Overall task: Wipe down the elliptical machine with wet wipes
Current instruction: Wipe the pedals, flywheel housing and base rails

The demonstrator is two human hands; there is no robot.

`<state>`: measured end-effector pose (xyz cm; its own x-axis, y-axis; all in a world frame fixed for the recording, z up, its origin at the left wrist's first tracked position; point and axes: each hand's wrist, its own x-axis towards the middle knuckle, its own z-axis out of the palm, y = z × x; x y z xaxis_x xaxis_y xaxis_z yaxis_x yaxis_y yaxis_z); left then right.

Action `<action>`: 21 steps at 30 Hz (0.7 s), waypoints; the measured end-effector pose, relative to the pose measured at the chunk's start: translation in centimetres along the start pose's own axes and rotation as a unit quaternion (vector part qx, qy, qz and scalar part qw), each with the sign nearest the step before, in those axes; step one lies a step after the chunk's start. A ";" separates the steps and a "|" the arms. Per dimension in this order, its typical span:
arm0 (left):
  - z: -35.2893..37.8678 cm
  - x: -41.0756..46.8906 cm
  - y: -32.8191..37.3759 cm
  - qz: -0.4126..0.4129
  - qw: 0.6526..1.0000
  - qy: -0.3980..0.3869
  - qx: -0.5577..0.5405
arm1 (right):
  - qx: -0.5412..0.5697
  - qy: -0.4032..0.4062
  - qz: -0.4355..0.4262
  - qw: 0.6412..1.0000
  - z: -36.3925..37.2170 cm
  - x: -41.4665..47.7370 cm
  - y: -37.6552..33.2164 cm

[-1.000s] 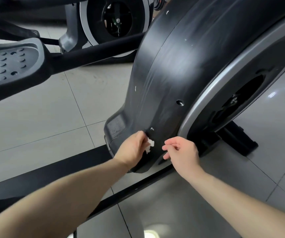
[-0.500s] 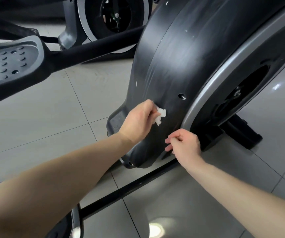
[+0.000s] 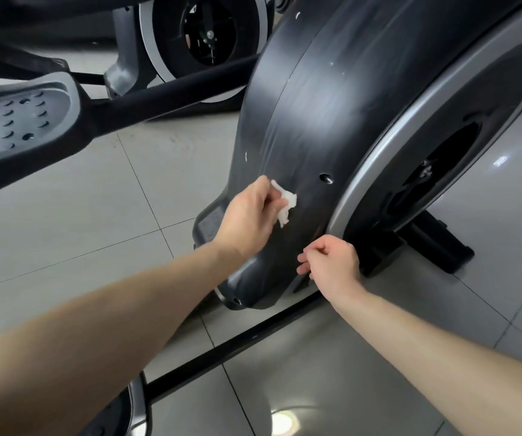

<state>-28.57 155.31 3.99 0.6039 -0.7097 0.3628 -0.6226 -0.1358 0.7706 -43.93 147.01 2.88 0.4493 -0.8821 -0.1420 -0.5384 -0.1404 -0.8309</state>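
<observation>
now the wet wipe is gripped by the left hand higher on the elliptical housing than a second ago; the right hand is curled, empty.

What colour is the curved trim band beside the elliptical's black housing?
Silver-grey. The curved trim band shows best in the head view.
</observation>
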 end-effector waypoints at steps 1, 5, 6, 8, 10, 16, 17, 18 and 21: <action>-0.2 0.6 0.3 0.010 1.000 -0.006 0.013 | 0.000 0.001 0.001 1.000 0.0 -0.1 0.0; 0.1 0.1 -1.6 -0.007 0.999 -0.024 0.034 | -0.007 -0.005 -0.001 1.000 0.0 -0.3 0.1; 0.5 -0.5 -2.5 -0.017 0.997 -0.048 0.057 | -0.006 -0.005 -0.001 1.000 0.0 -0.3 0.1; 1.3 -1.9 -4.7 -0.067 0.987 -0.115 0.094 | -0.004 -0.004 0.006 1.000 0.0 -0.3 0.1; 1.9 -3.2 -6.1 -0.111 0.981 -0.136 0.082 | -0.008 -0.007 0.010 1.000 0.0 -0.4 0.1; 2.1 -2.3 -1.4 -0.058 0.996 -0.071 0.001 | 0.000 0.001 0.013 1.000 0.0 0.0 -0.3; 2.1 -2.0 -0.2 -0.040 0.997 -0.064 -0.008 | 0.005 0.002 0.011 1.000 0.1 0.0 -0.3; 2.0 -1.7 1.0 -0.020 0.998 -0.060 -0.011 | 0.012 0.003 0.011 1.000 0.1 0.0 -0.1; 1.0 0.1 4.2 0.067 0.998 -0.014 -0.001 | 0.021 0.000 0.002 1.000 0.1 0.2 0.2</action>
<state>-31.68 153.97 6.75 0.5007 -0.7403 0.4487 -0.6959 -0.0359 0.7172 -43.87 146.82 2.66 0.4473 -0.8823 -0.1463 -0.5099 -0.1173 -0.8522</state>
